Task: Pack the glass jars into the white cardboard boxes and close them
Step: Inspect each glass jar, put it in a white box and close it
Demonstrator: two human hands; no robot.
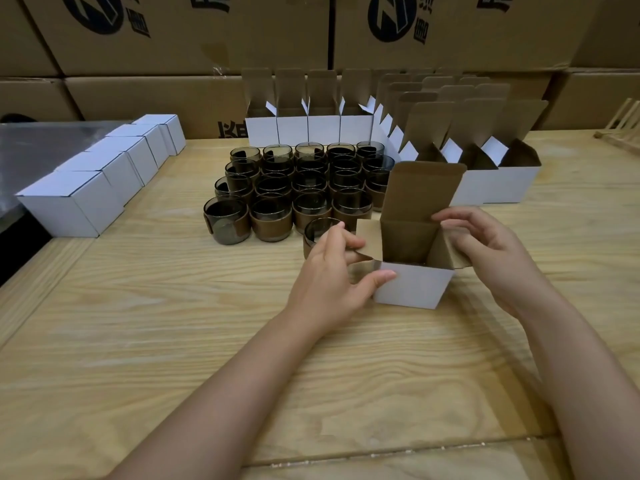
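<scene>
An open white cardboard box (pixel 414 287) stands on the wooden table in front of me, its tall lid flap upright. My left hand (pixel 332 275) pinches the box's left side flap, thumb against the white front wall. My right hand (pixel 485 244) holds the right side flap and touches the lid flap's edge. What lies inside the box is hidden. One smoky glass jar (pixel 317 232) with a brown sleeve stands just behind my left hand. Several more jars (pixel 294 188) stand in rows further back.
Several closed white boxes (pixel 100 181) line the left side. Open empty boxes (pixel 311 123) stand in a row behind the jars and more (pixel 502 168) at the right. Large brown cartons (pixel 194 36) wall the back. A wooden rack (pixel 623 126) shows at far right.
</scene>
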